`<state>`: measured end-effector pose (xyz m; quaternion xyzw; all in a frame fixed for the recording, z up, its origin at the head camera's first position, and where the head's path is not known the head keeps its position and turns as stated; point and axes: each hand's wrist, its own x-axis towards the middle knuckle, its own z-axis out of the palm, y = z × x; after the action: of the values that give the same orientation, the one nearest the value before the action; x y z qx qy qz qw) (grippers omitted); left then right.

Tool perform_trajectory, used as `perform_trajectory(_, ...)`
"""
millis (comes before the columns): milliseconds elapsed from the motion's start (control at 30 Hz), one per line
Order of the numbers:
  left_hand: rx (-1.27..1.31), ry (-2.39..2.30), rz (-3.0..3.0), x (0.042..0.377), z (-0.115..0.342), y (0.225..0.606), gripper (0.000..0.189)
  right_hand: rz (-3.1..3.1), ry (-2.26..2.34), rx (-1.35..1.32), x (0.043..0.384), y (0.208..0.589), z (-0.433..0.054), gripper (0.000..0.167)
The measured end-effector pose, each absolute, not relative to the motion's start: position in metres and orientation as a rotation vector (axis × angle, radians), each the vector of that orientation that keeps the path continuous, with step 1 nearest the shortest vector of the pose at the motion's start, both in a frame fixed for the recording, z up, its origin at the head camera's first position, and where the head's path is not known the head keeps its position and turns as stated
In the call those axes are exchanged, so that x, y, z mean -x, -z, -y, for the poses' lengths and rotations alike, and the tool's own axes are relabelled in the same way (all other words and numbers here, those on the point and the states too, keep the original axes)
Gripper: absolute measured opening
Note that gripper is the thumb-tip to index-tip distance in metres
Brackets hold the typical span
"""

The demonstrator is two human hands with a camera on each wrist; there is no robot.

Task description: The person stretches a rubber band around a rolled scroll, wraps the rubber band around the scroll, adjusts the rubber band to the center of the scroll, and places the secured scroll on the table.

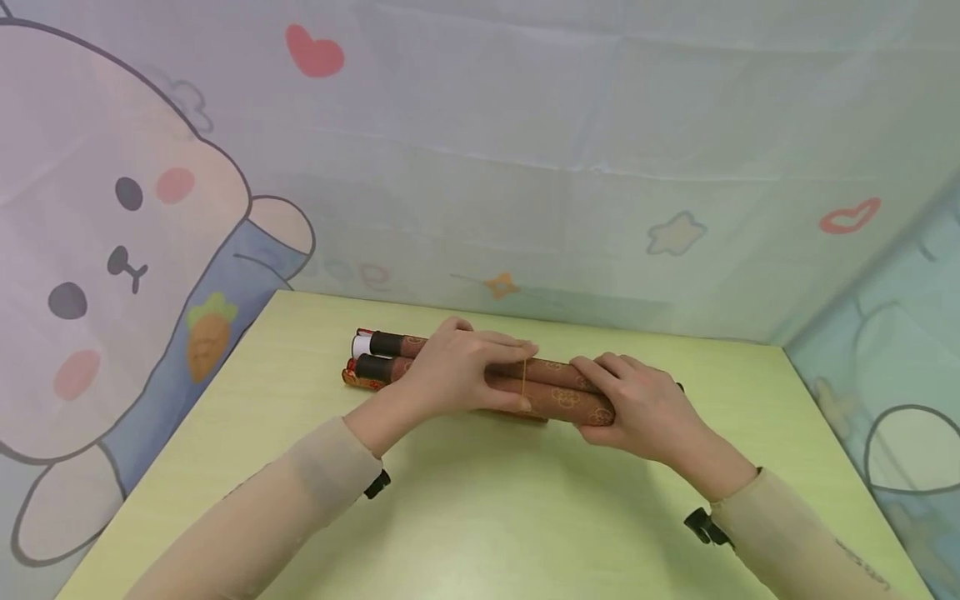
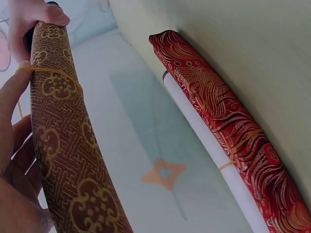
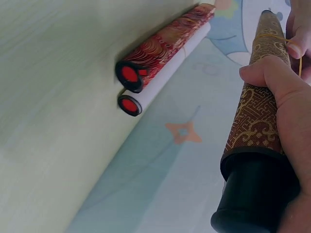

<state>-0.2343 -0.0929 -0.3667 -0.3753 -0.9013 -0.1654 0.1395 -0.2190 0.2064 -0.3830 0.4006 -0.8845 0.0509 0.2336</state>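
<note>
Two brown scrolls [image 1: 566, 402] with gold patterns and black end knobs [image 3: 257, 191] lie side by side, raised over the table. My right hand [image 1: 648, 408] grips their right end, its thumb along the near side. Across their middle reaches my left hand [image 1: 453, 371], thumb and fingertips at a thin yellow rubber band [image 2: 53, 71] that crosses the scrolls. In the left wrist view a strand of the band stands off beside the left fingers. Below and behind lie a red patterned scroll [image 2: 209, 97] and a white scroll [image 2: 199, 128], bound together by another rubber band [image 2: 243, 143].
The pale yellow-green table [image 1: 480, 517] ends at a light cloth backdrop [image 1: 525, 192] printed with hearts, stars and a large cartoon animal [image 1: 127, 250]. A second cloth [image 1: 900, 375] hangs along the right side.
</note>
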Motion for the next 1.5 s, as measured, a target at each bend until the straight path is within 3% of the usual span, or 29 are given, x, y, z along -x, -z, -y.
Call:
perform_trajectory(667,1.152,0.581,2.544,0.228,0.105,0.364,0.043,2.433,-0.11,-1.127,0.219,0.383,-0.207,0.067)
perform_trajectory(1267,1.07,0.417,2.755,0.221,0.124,0.362,0.079,2.476,-0.135,-1.059,0.214,0.389,-0.215,0.071)
perform_trajectory(1500,1.069,0.317,2.782,0.217,0.133,0.361,0.079,2.491,-0.143,-1.053,0.211,0.385,-0.213,0.072)
